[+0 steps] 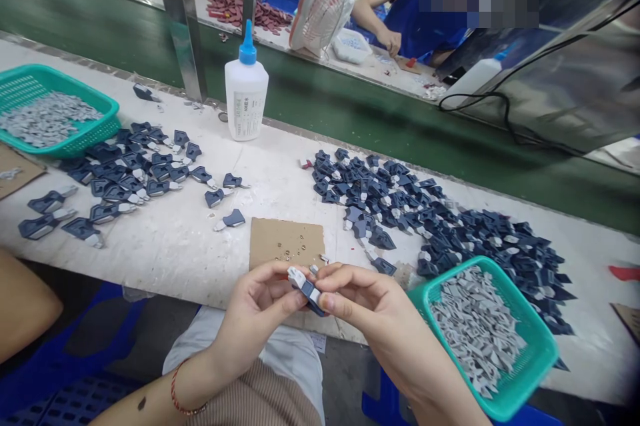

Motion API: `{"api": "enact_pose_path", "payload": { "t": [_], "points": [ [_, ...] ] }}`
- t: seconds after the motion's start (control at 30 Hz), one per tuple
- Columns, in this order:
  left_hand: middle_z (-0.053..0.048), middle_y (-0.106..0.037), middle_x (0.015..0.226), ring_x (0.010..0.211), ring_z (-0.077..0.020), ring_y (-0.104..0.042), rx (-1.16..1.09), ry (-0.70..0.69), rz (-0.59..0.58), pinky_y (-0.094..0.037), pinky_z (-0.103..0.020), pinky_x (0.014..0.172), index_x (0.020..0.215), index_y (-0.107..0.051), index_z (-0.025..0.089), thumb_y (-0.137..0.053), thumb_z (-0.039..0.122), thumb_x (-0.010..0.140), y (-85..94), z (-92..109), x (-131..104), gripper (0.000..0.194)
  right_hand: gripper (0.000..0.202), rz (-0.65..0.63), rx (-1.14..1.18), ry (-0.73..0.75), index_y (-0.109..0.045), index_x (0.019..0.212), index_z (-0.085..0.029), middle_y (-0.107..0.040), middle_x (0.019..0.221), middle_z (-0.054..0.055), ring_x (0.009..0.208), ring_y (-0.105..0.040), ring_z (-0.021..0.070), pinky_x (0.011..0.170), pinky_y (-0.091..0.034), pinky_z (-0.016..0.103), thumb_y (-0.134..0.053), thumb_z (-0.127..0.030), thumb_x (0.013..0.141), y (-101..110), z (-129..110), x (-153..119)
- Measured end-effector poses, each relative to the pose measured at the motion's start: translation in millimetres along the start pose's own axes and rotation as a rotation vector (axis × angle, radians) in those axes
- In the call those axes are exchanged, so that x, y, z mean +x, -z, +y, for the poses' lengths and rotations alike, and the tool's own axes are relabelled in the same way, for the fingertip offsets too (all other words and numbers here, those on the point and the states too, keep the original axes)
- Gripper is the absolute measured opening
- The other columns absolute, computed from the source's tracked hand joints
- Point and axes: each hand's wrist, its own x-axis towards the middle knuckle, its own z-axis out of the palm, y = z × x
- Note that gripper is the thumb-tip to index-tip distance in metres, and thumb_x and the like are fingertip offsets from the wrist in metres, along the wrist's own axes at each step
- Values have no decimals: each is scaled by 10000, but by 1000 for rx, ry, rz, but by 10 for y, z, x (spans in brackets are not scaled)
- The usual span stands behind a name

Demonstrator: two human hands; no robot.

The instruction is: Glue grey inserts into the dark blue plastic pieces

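Both hands meet over the table's front edge, gripping one small dark blue and light grey plastic part [309,293]. My left hand [265,299] pinches its left end between thumb and fingers. From the right, my right hand [357,296] closes thumb and fingers on the other end. Just behind them lies a brown cardboard piece [285,236] with several tiny metal bits on it. A heap of similar blue and grey parts [370,189] spreads to the right. Close to my right forearm, a green basket [543,353] holds many small grey pieces.
A white bottle with a blue cap [247,93] stands upright at the back. More blue parts [135,166] lie left, beside another green basket [107,109]. Beyond the green ledge [285,106], a co-worker in blue [415,6] sits opposite. Somebody's bare limb [25,306] shows at the left edge.
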Motion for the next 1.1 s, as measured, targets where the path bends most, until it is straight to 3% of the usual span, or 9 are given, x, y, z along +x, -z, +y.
{"api": "enact_pose_path", "payload": {
  "t": [0.17, 0.4, 0.5, 0.6, 0.67, 0.77, 0.83, 0.97, 1.1],
  "points": [
    [-35, -756, 973, 914, -172, -708, 25, 8, 2, -575, -240, 808, 1000, -730, 236, -750, 211, 792, -26, 7, -29, 210, 130, 86, 105, 66, -744, 775, -248, -736, 881, 24, 865, -695, 182, 795, -564, 286, -827, -309, 695, -73, 181, -7],
    [-24, -746, 940, 909, -162, -703, 187, 16, 57, -558, -217, 808, 979, -688, 212, -768, 193, 757, -15, 62, 61, 237, 103, 153, -3, 261, -765, 893, -285, -707, 957, 32, 904, -676, 178, 817, -557, 287, -673, -297, 850, -80, 355, -136],
    [-56, -744, 1026, 1001, -185, -686, 391, -52, 129, -546, -264, 884, 1123, -634, 193, -713, 256, 813, 95, 157, 175, 326, 133, 331, -227, 284, -754, 912, -282, -721, 968, 39, 867, -682, 199, 825, -556, 336, -644, -338, 861, 233, 421, -277],
    [-89, -735, 1069, 1081, -210, -660, 597, -154, 204, -518, -320, 954, 1179, -571, 174, -686, 293, 824, 283, 262, 340, 392, 218, 742, -576, 298, -746, 919, -263, -726, 1006, 65, 939, -667, 261, 842, -540, 393, -631, -424, 830, 788, 507, -433],
    [-106, -727, 1085, 1100, -226, -652, 747, -222, 216, -509, -350, 966, 1141, -549, 177, -651, 319, 832, 431, 309, 451, 355, 332, 896, -776, 152, -744, 938, -238, -719, 1062, 97, 920, -663, 298, 735, -553, 403, -565, -493, 822, 1201, 557, -510],
    [-114, -709, 1133, 1097, -248, -651, 1023, -305, 222, -513, -372, 940, 1087, -532, 202, -586, 357, 852, 633, 354, 560, 287, 463, 824, -982, -144, -743, 987, -186, -736, 966, 137, 768, -667, 307, 547, -524, 380, -490, -527, 803, 1689, 602, -533],
    [-98, -709, 1125, 1045, -267, -662, 1169, -321, 234, -512, -375, 901, 1089, -544, 220, -588, 360, 843, 722, 393, 579, 287, 453, 756, -1029, -185, -749, 966, -173, -739, 898, 132, 723, -660, 296, 548, -511, 376, -491, -498, 787, 1859, 616, -489],
    [-72, -700, 1041, 887, -284, -669, 1578, -329, 256, -489, -343, 746, 1166, -568, 232, -515, 377, 888, 726, 528, 530, 318, 333, 670, -1082, -167, -756, 808, -202, -722, 952, 107, 754, -657, 277, 643, -504, 374, -535, -445, 750, 1916, 632, -370],
    [-101, -605, 1215, 950, -286, -648, 1902, -325, 204, -480, -332, 731, 1279, -529, 192, -338, 325, 980, 624, 643, 507, 379, 289, 651, -1127, -205, -747, 783, -178, -707, 962, 132, 802, -661, 296, 701, -494, 390, -559, -396, 752, 1908, 660, -313]
  ]
}}
